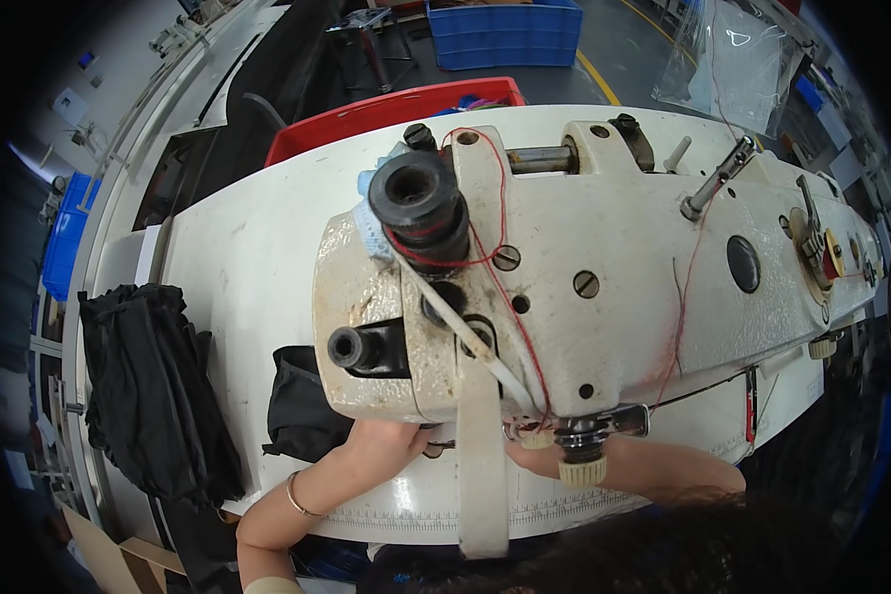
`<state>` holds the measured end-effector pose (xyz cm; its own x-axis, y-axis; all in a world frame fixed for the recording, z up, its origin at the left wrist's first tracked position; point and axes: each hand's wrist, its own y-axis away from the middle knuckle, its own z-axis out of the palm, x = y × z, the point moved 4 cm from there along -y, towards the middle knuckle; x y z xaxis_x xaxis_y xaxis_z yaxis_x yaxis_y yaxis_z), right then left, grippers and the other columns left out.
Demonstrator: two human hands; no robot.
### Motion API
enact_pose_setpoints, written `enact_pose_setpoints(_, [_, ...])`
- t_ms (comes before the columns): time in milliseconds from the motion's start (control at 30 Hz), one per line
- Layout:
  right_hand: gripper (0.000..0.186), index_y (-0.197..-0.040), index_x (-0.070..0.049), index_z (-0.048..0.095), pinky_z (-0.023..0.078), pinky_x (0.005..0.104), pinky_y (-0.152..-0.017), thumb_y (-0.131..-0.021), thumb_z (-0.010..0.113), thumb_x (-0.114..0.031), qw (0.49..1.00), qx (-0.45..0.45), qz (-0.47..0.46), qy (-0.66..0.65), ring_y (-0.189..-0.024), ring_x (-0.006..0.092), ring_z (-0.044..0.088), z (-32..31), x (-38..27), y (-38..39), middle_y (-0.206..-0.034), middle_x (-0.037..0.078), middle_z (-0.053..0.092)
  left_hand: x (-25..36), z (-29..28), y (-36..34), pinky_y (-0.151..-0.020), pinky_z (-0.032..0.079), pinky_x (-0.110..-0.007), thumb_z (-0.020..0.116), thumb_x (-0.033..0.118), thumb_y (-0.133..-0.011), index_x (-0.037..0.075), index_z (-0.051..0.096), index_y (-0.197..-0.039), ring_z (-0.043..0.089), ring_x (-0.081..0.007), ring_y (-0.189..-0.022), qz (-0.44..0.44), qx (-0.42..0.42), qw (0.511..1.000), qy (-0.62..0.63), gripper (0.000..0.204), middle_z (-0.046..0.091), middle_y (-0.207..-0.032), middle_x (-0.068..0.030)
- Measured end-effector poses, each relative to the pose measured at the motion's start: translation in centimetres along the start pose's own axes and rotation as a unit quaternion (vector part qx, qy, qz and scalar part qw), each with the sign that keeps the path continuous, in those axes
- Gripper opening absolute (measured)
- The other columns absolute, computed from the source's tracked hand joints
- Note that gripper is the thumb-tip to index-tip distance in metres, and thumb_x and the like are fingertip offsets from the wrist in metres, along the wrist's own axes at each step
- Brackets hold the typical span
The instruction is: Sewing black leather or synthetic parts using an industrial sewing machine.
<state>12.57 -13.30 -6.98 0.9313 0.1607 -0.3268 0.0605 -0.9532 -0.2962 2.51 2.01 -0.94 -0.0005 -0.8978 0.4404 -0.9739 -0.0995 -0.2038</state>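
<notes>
A white sewing machine head (604,233) fills the middle of the view and covers much of what my hands do. My left hand (388,445) is curled under its left end, beside a piece of black fabric (307,406) on the table. A small metal part (438,448) shows by the left fingertips; whatever the fingers grip is hidden. My right hand (537,457) reaches in under the machine from the right, near a tension knob (582,470), its fingers mostly covered. Red thread (505,287) runs over the machine head.
A stack of black fabric pieces (158,396) lies at the table's left edge. Beyond the white table (238,228) are a red bin (396,107) and a blue crate (505,38). A ruler strip (386,519) follows the near edge. Red-handled tool (751,406) lies at right.
</notes>
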Motion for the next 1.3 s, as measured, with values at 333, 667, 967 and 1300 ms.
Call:
enact_pose_setpoints(333, [0.005,-0.061,-0.006,0.058,0.053,0.0328,-0.047,-0.064,0.060,-0.010,0.999,-0.054,0.003,0.002,-0.068,0.0208,0.063,-0.6,-0.2,-0.1,-0.080,0.009,0.057,0.6,-0.3,-0.6,-0.087,0.045,-0.044,0.068,0.015,-0.069,0.006,0.064,-0.101,0.058,-0.0336,-0.096,-0.028,-0.011,0.998,0.049,0.034,0.062,-0.103,-0.0138])
enact_pose_setpoints(667, [0.006,-0.059,-0.010,0.058,0.053,0.0295,-0.046,-0.063,0.060,-0.013,0.999,-0.051,-0.008,0.018,-0.069,0.0175,0.061,1.1,-0.3,0.1,-0.076,0.005,0.051,0.3,0.0,-0.6,-0.089,0.042,-0.046,0.064,0.024,-0.068,0.008,0.064,-0.100,0.057,-0.0338,-0.096,0.012,-0.018,1.000,0.007,0.036,0.062,-0.103,-0.0128])
enact_pose_setpoints(967, [0.005,-0.060,-0.009,0.059,0.053,0.0292,-0.049,-0.062,0.060,-0.014,0.999,-0.016,-0.004,0.037,-0.072,0.0184,0.059,0.0,-0.6,-0.3,-0.078,0.006,0.053,0.3,0.9,-0.5,-0.089,0.042,-0.044,0.065,0.021,-0.071,0.008,0.062,-0.103,0.057,-0.0317,-0.097,-0.019,-0.008,0.998,0.053,0.035,0.062,-0.102,-0.0120])
enact_pose_setpoints(1300, [0.008,-0.064,-0.008,0.062,0.051,0.0277,-0.053,-0.060,0.060,-0.015,0.992,-0.012,-0.107,0.062,-0.083,0.0185,0.055,-3.3,-0.7,-1.6,-0.085,0.009,0.061,1.2,-0.9,-1.5,-0.080,0.048,-0.043,0.067,0.003,-0.067,0.000,0.064,-0.100,0.059,-0.0371,-0.093,-0.062,-0.042,0.991,0.107,0.034,0.062,-0.099,-0.0192])
